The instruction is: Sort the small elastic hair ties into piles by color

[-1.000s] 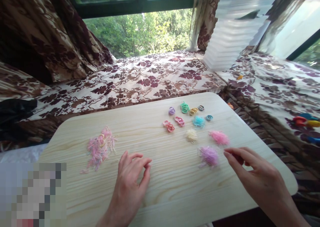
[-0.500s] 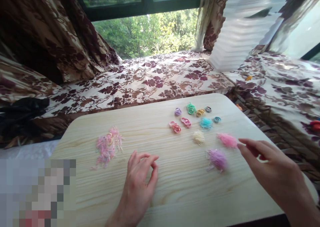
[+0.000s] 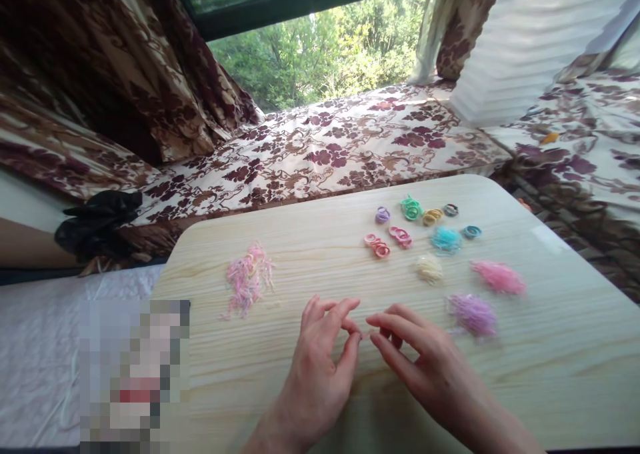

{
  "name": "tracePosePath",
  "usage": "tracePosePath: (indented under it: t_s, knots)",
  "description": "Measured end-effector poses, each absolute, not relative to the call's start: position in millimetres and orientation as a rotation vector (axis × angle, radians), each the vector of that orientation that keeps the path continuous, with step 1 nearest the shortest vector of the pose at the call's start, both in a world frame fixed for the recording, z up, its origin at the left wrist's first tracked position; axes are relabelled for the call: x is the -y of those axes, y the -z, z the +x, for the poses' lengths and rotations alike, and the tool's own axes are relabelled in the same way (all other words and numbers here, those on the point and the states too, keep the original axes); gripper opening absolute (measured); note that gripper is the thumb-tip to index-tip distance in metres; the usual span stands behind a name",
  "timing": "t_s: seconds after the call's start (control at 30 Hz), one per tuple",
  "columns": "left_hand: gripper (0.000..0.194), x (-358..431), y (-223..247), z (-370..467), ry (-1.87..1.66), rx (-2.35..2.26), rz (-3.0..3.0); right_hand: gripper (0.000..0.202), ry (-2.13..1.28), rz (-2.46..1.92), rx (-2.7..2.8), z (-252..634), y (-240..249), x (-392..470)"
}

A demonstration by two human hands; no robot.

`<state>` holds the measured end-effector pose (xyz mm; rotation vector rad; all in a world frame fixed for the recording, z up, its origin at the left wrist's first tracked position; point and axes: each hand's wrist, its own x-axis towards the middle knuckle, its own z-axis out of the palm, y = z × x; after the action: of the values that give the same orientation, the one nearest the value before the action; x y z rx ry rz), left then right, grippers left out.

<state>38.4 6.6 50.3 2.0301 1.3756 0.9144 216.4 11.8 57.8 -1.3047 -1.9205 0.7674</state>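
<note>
My left hand (image 3: 327, 351) and my right hand (image 3: 415, 347) meet over the near middle of the pale wooden table (image 3: 300, 254). The left thumb and index finger are pinched on something too small to make out. The right fingertips are drawn together beside them, and a faint pinkish bit shows between the hands. To the right lie a purple pile (image 3: 473, 315) and a pink pile (image 3: 499, 277) of small bands. Beyond them are a cream pile (image 3: 429, 268) and a turquoise pile (image 3: 446, 239). A mixed pastel pile (image 3: 249, 277) lies on the left.
Small groups of thicker rings lie farther back: red (image 3: 377, 246), pink (image 3: 401, 237), purple (image 3: 383, 215), green (image 3: 411, 207), yellow (image 3: 433, 217), grey (image 3: 451, 210) and teal (image 3: 471, 232). A floral-covered ledge (image 3: 320, 154) borders the table's far edge.
My right hand has moved left from beside the pink pile to my left hand. The view has shifted, so the table's contents sit differently in it.
</note>
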Motion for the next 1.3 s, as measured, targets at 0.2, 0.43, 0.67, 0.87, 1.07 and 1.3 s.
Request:
tracePosePath:
  t_s: [0.2,0.43,0.67,0.87,1.07,1.3]
  knots:
    - [0.040,-8.1,-51.5,40.5,-0.906,-1.351,2.024,0.021,-0.826,-1.315,1.916,218.5,-58.0,-9.7]
    - [0.041,-11.6,-47.4,33.1,-0.948,-1.376,2.115,0.017,-0.542,-1.441,1.838,267.0,-62.9,-3.4]
    - [0.038,-12.5,-31.9,17.4,-0.973,-1.463,2.216,0.030,-0.075,-1.900,1.552,352.9,-67.2,-6.7]
    - [0.035,-10.3,-32.7,13.7,-0.962,-1.498,2.256,0.046,-0.072,-2.057,1.479,364.5,-59.4,-24.4]
    - [0.027,-13.1,-28.0,0.7,-1.004,-1.553,2.282,0.044,0.056,-2.004,1.577,351.2,-73.9,-9.1]
    - [0.019,-2.8,-33.7,-33.2,-0.984,-1.781,2.232,0.025,-0.264,-1.440,1.992,259.9,-43.8,-9.4]
